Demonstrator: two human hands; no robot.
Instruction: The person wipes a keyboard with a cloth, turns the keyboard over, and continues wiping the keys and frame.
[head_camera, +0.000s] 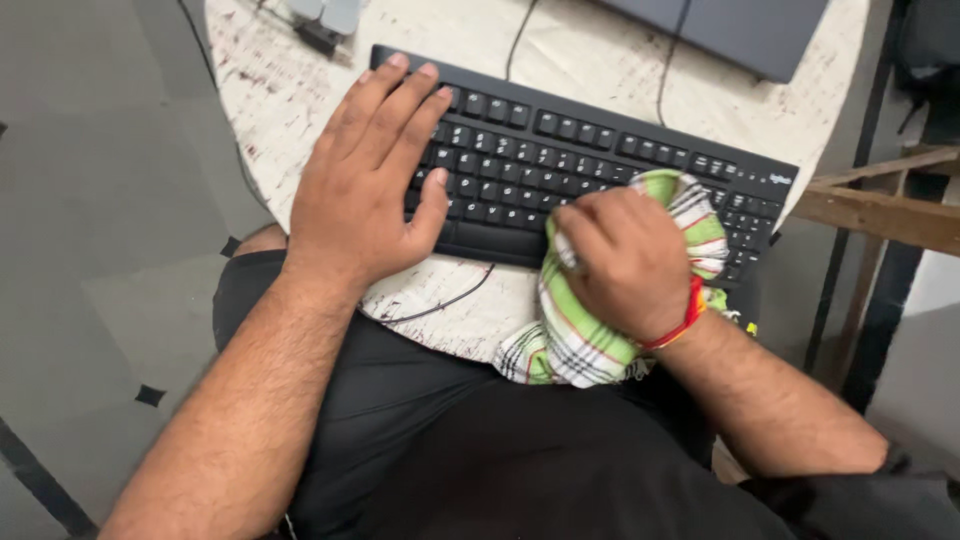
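Observation:
A black keyboard (560, 150) lies across a small round white table (270, 90). My left hand (370, 180) rests flat on the keyboard's left end, fingers together, palm over the near edge. My right hand (620, 260) is closed on a green, white and red striped cloth (570, 340), pressing it onto the keys at the keyboard's right part. The cloth hangs off the table's near edge over my lap. A red band circles my right wrist.
A dark laptop (740, 30) sits at the table's far right. Cables (520, 40) run from the keyboard toward the back. A grey adapter (325, 15) lies at the far left. A wooden frame (880, 205) stands right of the table. Grey floor lies to the left.

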